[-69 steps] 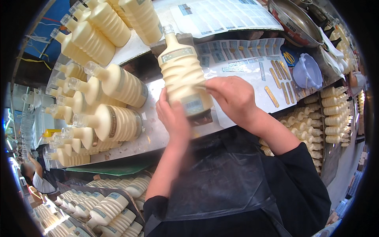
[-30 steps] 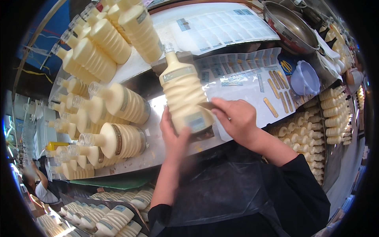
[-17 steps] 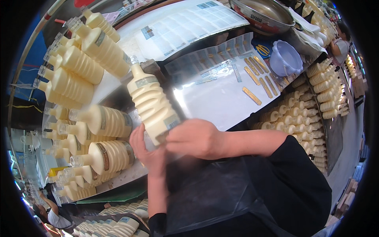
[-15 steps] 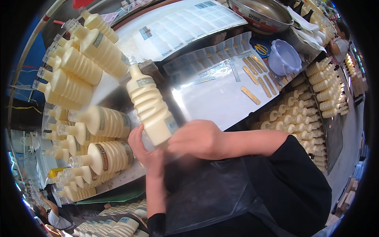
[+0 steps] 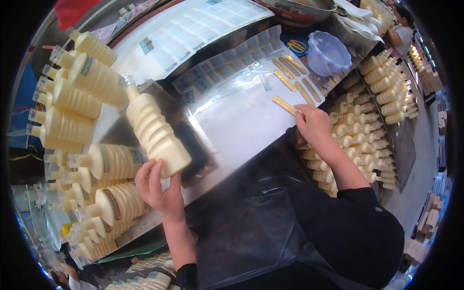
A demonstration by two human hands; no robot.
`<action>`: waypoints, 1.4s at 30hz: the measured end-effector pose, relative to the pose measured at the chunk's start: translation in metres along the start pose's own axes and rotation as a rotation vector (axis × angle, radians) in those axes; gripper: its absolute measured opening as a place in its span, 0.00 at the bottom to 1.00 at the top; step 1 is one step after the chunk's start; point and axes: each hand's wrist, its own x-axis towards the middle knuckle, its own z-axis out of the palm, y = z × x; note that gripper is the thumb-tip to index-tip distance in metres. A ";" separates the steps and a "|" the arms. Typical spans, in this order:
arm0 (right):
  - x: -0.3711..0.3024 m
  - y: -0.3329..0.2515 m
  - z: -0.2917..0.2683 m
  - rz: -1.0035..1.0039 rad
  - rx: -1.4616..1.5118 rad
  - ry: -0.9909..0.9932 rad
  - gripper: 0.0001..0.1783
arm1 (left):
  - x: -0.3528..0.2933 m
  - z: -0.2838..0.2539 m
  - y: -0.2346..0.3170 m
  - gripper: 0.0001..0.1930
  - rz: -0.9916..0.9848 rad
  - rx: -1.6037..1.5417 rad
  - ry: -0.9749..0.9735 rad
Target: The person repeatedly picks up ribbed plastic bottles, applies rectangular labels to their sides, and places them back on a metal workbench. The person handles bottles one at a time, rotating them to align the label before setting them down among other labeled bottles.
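Observation:
My left hand [image 5: 158, 186] grips the base of a cream-coloured ribbed bottle [image 5: 152, 130], which leans with its uncapped neck pointing up and to the left over the shiny metal table [image 5: 241, 121]. My right hand [image 5: 313, 124] reaches across the table to the right, its fingertips resting on a narrow gold label strip [image 5: 284, 104]. More gold strips [image 5: 292, 79] lie in a row just beyond it.
Several cream bottles [image 5: 82, 116] lie stacked on the left of the table. Sheets of small labels [image 5: 193, 34] lie at the back. A pale plastic bowl [image 5: 328, 50] and scissors [image 5: 296, 46] sit far right. Racks of more bottles [image 5: 372, 111] fill the right side.
My right hand has left the bottle and moved right to the gold strip. My left hand alone now holds the bottle, which has tilted further left.

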 end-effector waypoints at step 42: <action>-0.016 0.038 0.009 0.515 0.532 -0.339 0.11 | -0.001 0.015 -0.003 0.39 -0.150 -0.175 0.037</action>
